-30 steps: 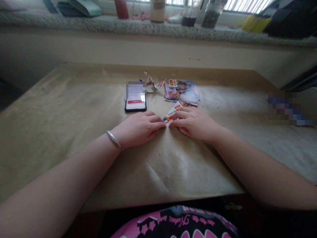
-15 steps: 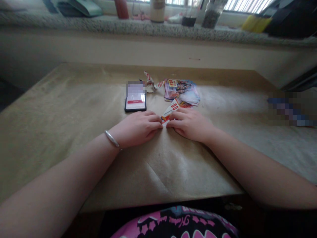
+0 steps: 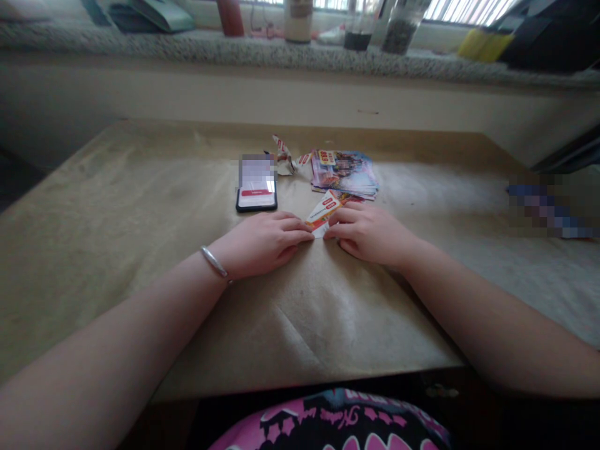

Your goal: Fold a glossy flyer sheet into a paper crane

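A folded glossy paper strip (image 3: 322, 212), white with red and yellow print, lies between my hands. My left hand (image 3: 260, 244) presses its fingertips against the strip's lower end, and my right hand (image 3: 368, 234) has its fingers on the strip's other side. A silver bangle (image 3: 214, 262) circles my left wrist. Beyond the strip sits a stack of printed flyers (image 3: 344, 173). A black smartphone (image 3: 257, 184), its upper screen blurred out, lies face up beyond my left hand. A folded red-and-white paper scrap (image 3: 285, 156) lies behind it.
Brown kraft paper (image 3: 117, 231) covers the table, whose near edge runs just below my arms. A blurred object (image 3: 553, 206) lies at the far right. Behind the table, a speckled stone sill (image 3: 262, 55) holds jars (image 3: 398, 34) and a red bottle (image 3: 229, 15).
Both hands have shifted slightly right, and the folded strip has moved with them. More of its printed face now shows between my fingers.
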Demonstrator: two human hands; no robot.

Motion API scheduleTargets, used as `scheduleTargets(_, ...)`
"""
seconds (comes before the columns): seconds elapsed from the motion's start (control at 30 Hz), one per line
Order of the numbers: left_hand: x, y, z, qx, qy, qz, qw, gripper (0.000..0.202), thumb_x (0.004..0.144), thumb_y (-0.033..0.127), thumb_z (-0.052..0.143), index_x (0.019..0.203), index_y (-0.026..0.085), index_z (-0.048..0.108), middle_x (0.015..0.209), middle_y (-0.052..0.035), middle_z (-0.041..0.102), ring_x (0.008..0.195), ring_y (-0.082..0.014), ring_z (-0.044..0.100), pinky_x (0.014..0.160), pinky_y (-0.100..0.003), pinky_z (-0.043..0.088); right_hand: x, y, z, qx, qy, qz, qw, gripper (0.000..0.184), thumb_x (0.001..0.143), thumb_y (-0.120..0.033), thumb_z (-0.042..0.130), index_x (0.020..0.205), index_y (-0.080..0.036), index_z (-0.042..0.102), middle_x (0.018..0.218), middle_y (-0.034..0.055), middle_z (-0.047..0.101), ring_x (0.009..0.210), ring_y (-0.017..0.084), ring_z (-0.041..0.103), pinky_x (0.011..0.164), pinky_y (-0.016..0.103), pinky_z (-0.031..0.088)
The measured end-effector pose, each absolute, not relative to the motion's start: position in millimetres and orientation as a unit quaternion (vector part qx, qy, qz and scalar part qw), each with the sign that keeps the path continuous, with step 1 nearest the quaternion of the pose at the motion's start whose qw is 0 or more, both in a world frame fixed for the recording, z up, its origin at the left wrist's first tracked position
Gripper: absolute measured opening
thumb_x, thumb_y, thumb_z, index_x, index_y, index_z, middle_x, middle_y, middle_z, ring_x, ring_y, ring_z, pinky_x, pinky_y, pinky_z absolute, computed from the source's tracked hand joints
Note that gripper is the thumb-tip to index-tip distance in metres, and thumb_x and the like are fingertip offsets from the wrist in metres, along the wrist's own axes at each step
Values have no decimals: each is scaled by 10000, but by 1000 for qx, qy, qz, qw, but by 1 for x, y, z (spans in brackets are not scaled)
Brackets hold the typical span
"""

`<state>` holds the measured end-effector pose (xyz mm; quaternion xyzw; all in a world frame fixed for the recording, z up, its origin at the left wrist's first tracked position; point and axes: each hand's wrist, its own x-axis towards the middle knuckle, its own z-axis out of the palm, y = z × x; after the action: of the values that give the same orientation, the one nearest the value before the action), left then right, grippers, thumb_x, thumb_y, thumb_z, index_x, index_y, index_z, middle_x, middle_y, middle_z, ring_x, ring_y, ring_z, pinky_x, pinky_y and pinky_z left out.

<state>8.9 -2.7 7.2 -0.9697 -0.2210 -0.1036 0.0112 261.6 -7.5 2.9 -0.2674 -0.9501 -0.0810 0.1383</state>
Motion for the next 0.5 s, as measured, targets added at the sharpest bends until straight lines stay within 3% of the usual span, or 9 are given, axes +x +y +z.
scheduleTargets(0.5, 9, -4, 10, -968, -232, -95, -12, 321, 919, 170, 466, 1170, 196, 664, 1213, -73, 666, 1082, -205, 615, 949, -349, 511, 264, -12, 6, -305, -944, -58, 116, 270, 845, -152, 512, 963, -204, 750, 971, 85, 692, 901, 218, 584, 835, 345, 451)
